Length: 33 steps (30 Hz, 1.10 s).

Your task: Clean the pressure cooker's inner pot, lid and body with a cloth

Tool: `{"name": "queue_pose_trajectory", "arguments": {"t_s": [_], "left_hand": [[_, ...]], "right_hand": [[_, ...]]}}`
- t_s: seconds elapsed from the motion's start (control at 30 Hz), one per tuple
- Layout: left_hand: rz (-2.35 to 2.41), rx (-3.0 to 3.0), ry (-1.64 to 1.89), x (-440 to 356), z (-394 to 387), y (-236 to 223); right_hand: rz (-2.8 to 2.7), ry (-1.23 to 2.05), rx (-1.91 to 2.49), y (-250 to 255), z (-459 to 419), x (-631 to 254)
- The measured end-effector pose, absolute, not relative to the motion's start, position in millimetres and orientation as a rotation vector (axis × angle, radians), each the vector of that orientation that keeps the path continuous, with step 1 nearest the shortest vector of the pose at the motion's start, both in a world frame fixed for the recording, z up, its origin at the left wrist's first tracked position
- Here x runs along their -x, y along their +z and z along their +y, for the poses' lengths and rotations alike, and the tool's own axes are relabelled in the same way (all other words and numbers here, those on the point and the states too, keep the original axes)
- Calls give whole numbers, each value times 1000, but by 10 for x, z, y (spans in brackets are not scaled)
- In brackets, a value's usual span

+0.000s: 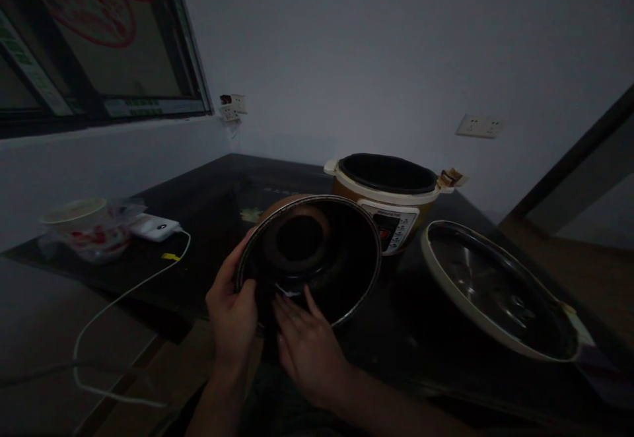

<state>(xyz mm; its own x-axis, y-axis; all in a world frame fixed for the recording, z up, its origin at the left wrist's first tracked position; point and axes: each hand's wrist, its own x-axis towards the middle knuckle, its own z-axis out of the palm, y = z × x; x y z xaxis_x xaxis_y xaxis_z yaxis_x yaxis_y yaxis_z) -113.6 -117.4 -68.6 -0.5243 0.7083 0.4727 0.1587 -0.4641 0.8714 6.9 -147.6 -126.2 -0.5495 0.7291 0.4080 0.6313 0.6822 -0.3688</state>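
A dark, round cooker pot with a thin silvery rim is tilted toward me, its inside showing. My left hand is closed on the rim at the left, thumb over the edge and fingers behind the outside wall. Inside the near part of the pot, my right hand presses its fingers together against the wall, thumb a little apart. A small whitish patch shows at those fingertips; whether it is a cloth or a glint I cannot tell. Behind the pot stands an electric pressure cooker, uncovered, with a control panel.
A round cooker lid lies underside up at the right on the dark table. To the left are a bagged tub and a white device with a cable hanging off the edge. Sockets are on the wall.
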Motion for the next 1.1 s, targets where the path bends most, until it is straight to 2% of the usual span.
{"name": "queue_pose_trajectory", "arguments": {"t_s": [0.2, 0.4, 0.53, 0.8, 1.0, 1.1], "left_hand": [[1393, -1293, 1999, 1244, -1149, -722], [1400, -1220, 2038, 1292, -1151, -829], [1362, -1279, 2026, 1216, -1210, -803], [1312, -1429, 1955, 1083, -1275, -656], [1315, -1504, 1881, 1111, -1224, -613], [1323, -1532, 1874, 1141, -1215, -594]], "right_hand": [[-2267, 366, 1068, -1164, -1440, 257], [-2487, 134, 1092, -1369, -1421, -216], [-2660, -93, 1136, -1298, -1297, -654], [-2806, -654, 1222, -787, -678, -1226], [-2900, -476, 949, -118, -312, -1001], [-3045, -503, 829, 111, -267, -844]]}}
